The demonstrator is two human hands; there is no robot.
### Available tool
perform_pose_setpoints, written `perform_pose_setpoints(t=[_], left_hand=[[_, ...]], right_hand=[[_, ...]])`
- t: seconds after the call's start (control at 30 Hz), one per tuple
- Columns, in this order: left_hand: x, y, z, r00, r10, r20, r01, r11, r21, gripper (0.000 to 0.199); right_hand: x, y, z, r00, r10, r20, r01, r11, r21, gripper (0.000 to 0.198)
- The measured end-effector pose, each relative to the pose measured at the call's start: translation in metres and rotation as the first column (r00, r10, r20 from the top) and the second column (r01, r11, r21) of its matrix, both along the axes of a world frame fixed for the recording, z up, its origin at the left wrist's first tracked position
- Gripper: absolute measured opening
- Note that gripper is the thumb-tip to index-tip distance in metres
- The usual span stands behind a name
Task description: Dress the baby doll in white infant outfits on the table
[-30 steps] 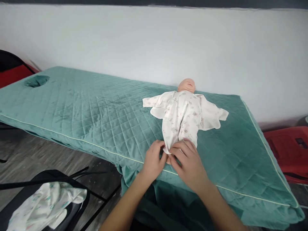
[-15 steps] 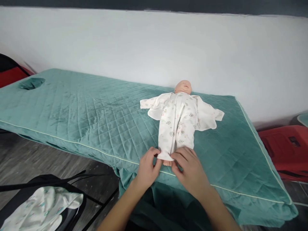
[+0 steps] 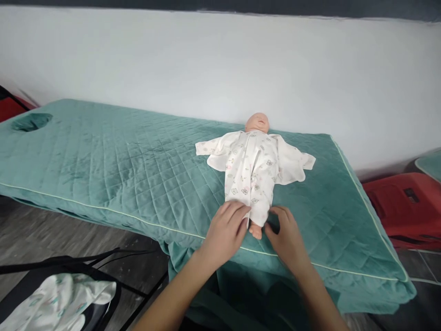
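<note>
A baby doll (image 3: 257, 123) lies on its back on a green quilted bed cover, its head near the wall. It wears white printed baby clothes (image 3: 257, 161) with both sleeves spread sideways. My left hand (image 3: 225, 232) is closed in a pinch at the inner side of the trouser legs, covering the cuff on the left. At the outer edge of the other trouser leg, my right hand (image 3: 285, 236) has curled fingers and thumb at the cuff. The doll's foot (image 3: 255, 231) shows below that cuff, between my hands.
The green bed cover (image 3: 103, 151) has a round hole (image 3: 32, 122) at its far left. Lower left, a printed white cloth (image 3: 62, 299) lies on a black seat. A red chair (image 3: 406, 207) stands right of the bed. A white wall (image 3: 206, 64) runs along the back.
Both hands have moved right from the left trouser cuff to the one on the right. The doll's foot on that side now shows. The view has shifted slightly.
</note>
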State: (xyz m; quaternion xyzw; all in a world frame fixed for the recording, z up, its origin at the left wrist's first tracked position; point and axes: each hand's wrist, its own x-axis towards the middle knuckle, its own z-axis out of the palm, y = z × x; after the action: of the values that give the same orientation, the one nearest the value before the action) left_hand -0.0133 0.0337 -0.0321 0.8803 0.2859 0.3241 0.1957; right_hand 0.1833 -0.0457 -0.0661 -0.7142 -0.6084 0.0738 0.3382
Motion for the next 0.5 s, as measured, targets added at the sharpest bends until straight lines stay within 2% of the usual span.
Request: perform_pose_setpoints(t=[0.1, 0.17, 0.27, 0.4, 0.5], left_hand=[[0.017, 0.008, 0.008, 0.957, -0.033, -0.288, 0.046, 0.998, 0.036, 0.02], [0.023, 0.01, 0.011, 0.922, -0.007, -0.386, 0.036, 0.997, 0.067, 0.011], [0.027, 0.012, 0.011, 0.915, 0.004, -0.404, 0.037, 0.995, 0.092, 0.008], [0.027, 0.014, 0.007, 0.932, -0.004, -0.361, 0.027, 0.998, 0.058, 0.008], [0.026, 0.014, 0.004, 0.955, 0.0, -0.296, 0.004, 1.0, 0.013, 0.011]], right_hand=[[-0.004, -0.002, -0.004, 0.997, 0.033, 0.063, -0.029, 0.998, -0.061, 0.033], [-0.007, -0.003, -0.006, 0.995, 0.045, 0.089, -0.039, 0.997, -0.06, 0.027], [-0.007, -0.001, -0.007, 0.998, 0.033, 0.048, -0.032, 0.999, -0.009, 0.014], [-0.004, 0.002, -0.004, 0.975, 0.001, -0.224, 0.001, 1.0, 0.006, 0.013], [-0.002, -0.001, 0.006, 0.93, 0.067, -0.361, -0.057, 0.998, 0.038, 0.014]])
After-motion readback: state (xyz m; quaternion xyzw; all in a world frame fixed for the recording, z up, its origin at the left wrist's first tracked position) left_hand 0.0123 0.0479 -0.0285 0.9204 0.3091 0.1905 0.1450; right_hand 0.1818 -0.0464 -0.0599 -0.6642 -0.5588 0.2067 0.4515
